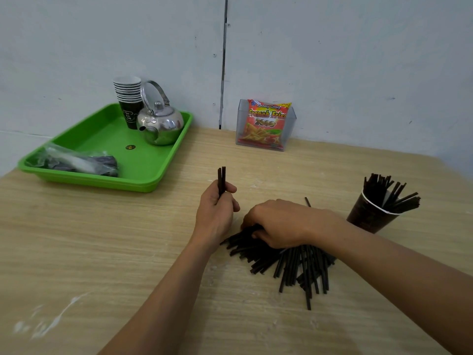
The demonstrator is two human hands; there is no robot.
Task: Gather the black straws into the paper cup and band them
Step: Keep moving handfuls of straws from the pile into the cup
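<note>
My left grip pinching thin black plastic straws upright, right grip clutching the straw pile, red "French Fries 2000" packet behind

Two hands are in view, the left hand and the right hand. The left hand holds two or three straws, as far as the tips show. One pile of straws lies on the one table, several dozen at least and too many to count singly. One paper cup stands alone, holding one bundle of well over a dozen. One green tray carries one stack of cups, about nine by the rims, one kettle and one plastic bag. One snack packet sits in one clear holder.
</note>
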